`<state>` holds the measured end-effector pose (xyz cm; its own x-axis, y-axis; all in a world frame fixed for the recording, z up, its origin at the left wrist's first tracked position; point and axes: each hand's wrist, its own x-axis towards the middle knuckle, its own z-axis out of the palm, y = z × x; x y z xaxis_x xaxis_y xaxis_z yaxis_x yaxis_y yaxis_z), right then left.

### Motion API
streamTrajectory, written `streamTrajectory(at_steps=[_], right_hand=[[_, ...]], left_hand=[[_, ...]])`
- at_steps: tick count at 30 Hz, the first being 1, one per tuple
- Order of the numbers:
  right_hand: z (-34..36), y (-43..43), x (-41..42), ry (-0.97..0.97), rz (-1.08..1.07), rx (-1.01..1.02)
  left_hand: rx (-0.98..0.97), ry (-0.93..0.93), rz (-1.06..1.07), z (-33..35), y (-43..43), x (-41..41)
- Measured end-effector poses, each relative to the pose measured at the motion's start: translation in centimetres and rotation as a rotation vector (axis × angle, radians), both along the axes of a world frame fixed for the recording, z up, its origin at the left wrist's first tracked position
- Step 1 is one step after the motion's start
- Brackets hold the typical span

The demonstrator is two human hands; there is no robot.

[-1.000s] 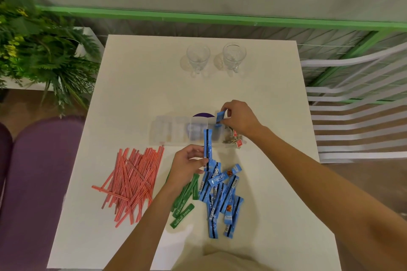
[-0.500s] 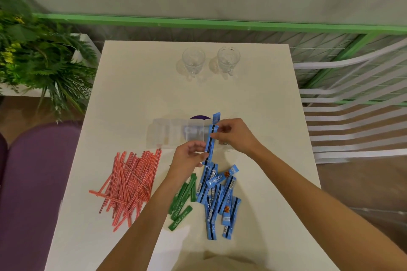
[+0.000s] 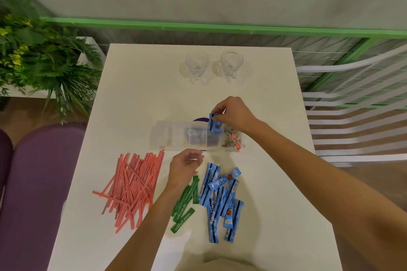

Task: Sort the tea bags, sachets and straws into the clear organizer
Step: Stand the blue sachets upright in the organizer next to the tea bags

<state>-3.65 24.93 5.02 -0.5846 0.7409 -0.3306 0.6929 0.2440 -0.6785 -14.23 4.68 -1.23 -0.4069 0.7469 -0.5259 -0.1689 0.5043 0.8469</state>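
Observation:
The clear organizer [image 3: 174, 136] stands mid-table. My right hand [image 3: 234, 114] pinches a blue sachet [image 3: 213, 122] upright over its right-middle compartment, the sachet's lower end inside. Tea bags [image 3: 233, 136] with red tags fill the right end compartment. My left hand [image 3: 185, 166] hovers just in front of the organizer, fingers loosely curled and holding nothing. A pile of blue sachets [image 3: 220, 198] lies near the front edge, green sachets [image 3: 186, 201] beside it on the left, and red straws [image 3: 134, 185] are heaped further left.
Two clear glasses [image 3: 196, 65] [image 3: 231, 64] stand at the table's far edge. A purple disc [image 3: 200, 119] shows behind the organizer. A plant [image 3: 41, 59] is at the left, a purple seat [image 3: 33, 193] below it, white slatted chairs [image 3: 352, 116] at the right.
My left hand passed a blue sachet to my right hand, let go and drew back. My right hand carried the sachet up and right over the organizer.

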Motion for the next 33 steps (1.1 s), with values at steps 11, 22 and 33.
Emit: streamTrajectory(at_steps=[11, 22, 33], right_hand=[[-2.2, 0.3, -0.2, -0.081, 0.047, 0.048], [-1.1, -0.9, 1.6, 0.132, -0.131, 0.06], [-3.8, -10.6, 9.5, 0.291, -0.401, -0.311]], left_hand=[[-0.058, 0.027, -0.044, -1.1, -1.3, 0.3], [-0.068, 0.18, -0.176, -2.2, -2.3, 0.7], [-0.161, 0.771, -0.695, -2.8, -2.2, 4.0]])
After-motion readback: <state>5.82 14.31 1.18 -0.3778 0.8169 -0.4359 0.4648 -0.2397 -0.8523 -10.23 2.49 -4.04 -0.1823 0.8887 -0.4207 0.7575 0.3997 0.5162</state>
